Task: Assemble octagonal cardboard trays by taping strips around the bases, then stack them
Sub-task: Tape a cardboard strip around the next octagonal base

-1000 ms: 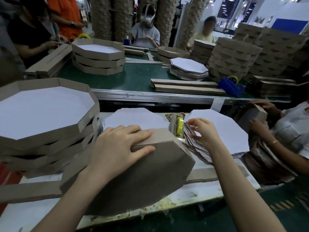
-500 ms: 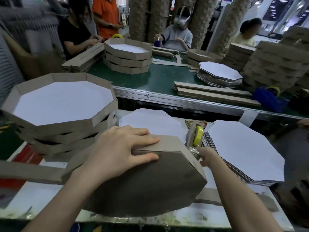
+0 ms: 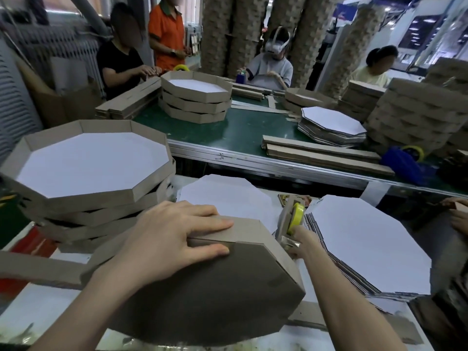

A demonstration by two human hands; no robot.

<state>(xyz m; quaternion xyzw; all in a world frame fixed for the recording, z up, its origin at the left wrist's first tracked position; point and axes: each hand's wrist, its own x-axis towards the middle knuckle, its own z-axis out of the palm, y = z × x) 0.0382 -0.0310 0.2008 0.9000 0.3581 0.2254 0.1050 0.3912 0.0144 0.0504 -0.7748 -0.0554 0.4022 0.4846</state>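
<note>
Two hands at the near surface (image 3: 45, 312) — left hand (image 3: 172, 239) spread flat, fingers straight, pressing the strip (image 3: 235, 231) onto the upturned tray (image 3: 215, 295); right hand (image 3: 298, 243) against the tape dispenser (image 3: 291, 219) — grip impossible to tell. Finished stack (image 3: 93, 163) left, flat bases (image 3: 367, 249) right.

Nothing fancy here: just two bare arms in shot, left forearm (image 3: 83, 310) and right forearm (image 3: 344, 307), both uncovered right down to the bottom edge. The left hand (image 3: 167, 239) and right hand (image 3: 300, 243) are bare too. The fingers (image 3: 212, 224) are slim, and the left one's nails look short and plain.
</note>
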